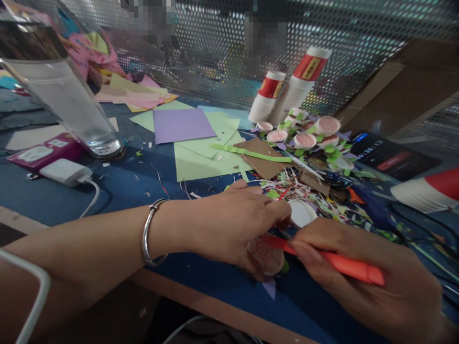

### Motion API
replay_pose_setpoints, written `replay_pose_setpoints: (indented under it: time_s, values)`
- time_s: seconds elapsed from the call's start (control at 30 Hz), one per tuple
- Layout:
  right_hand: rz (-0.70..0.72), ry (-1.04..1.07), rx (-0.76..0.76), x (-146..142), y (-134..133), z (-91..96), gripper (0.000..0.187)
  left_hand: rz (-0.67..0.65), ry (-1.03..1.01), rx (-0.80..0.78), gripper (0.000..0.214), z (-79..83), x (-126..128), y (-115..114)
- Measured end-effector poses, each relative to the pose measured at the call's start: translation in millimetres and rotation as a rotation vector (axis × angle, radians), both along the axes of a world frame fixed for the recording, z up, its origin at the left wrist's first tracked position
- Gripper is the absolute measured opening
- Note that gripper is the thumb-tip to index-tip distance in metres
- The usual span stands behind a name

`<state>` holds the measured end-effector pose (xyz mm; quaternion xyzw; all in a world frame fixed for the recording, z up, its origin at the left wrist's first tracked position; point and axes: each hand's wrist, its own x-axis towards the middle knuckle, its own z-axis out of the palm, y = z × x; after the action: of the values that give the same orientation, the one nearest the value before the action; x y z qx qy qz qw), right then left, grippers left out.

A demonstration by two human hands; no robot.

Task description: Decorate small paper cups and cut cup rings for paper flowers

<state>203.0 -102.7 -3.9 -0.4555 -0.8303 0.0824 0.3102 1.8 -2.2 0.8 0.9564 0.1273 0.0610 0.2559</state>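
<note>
My left hand (244, 220) wears a silver bangle and has its fingers curled round a small paper-cup craft (270, 258). This craft has a round pale face with red lines drawn on it, and green and purple paper bits stick out at its edge. In my right hand (380, 301) is a red-orange marker (344, 263), its tip end touching or just over the round face. A white paper disc (303, 213) lies just beyond the fingers. Similar crafts with red-marked faces and green and purple bits form a pile (304, 140) farther back.
Paper scraps (297, 186) and cardboard pieces litter the blue table. Stacked paper cups (265, 98) stand behind; another cup stack (426, 191) lies right, near a phone (394, 155). Coloured sheets (184, 125), a glass bottle (79, 105) and a white charger (66, 172) are left.
</note>
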Motion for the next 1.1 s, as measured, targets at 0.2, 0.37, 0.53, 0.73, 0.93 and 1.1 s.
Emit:
replay_pose_setpoints:
  time_s: [0.2,0.37,0.53,0.73,0.93,1.1]
  values:
    - [0.006,0.050,-0.046,-0.3,-1.4,2.5,0.013,-0.016,-0.018,0.003,0.056,-0.8,-0.7,1.1]
    - [0.023,0.018,-0.034,-0.2,-0.9,4.5,0.013,-0.013,-0.004,-0.011,0.056,0.6,-1.0,0.9]
    - [0.032,0.051,-0.013,-1.5,0.6,2.6,0.014,-0.018,-0.020,-0.003,0.056,-0.6,-0.7,0.7]
    - [0.022,0.033,0.017,-4.3,2.7,3.6,0.014,-0.005,-0.015,-0.013,0.057,-0.6,0.0,0.4]
    - [0.004,0.066,-0.026,-3.8,1.5,2.2,0.013,-0.014,-0.016,-0.015,0.056,-0.5,0.1,0.3]
    - [-0.002,0.089,-0.030,-3.3,0.8,0.3,0.013,-0.003,-0.029,-0.013,0.056,-0.5,0.3,0.0]
